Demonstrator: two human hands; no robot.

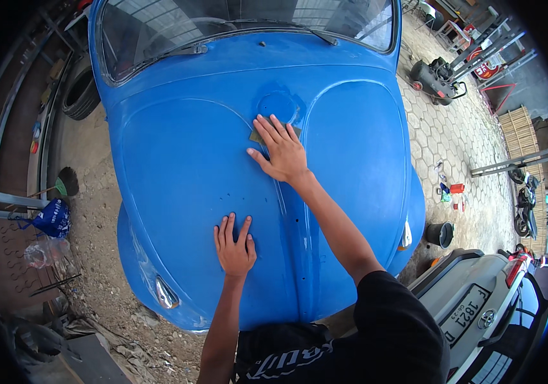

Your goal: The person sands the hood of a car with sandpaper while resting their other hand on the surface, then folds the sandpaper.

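Observation:
My right hand (281, 153) presses a brownish-olive piece of sandpaper (293, 131) against the hood (190, 147) of a blue car. Its fingers lie over the sheet and hide most of it, while the edges stick out on both sides. Just beyond the fingertips is a round, darker wet-looking patch (278, 102) on the paint. Lower and to the left, my left hand (234, 253) rests flat on the hood with its fingers spread, holding nothing. Dark drops and small holes dot the surface between and around the hands.
The windshield (242, 32) and wipers lie at the far end. A black bucket (439, 235) stands right of the car, near a parked silver car (472, 294). A tire (82, 94) and a blue bag (53, 217) are at left. An air compressor (439, 81) stands far right on paving.

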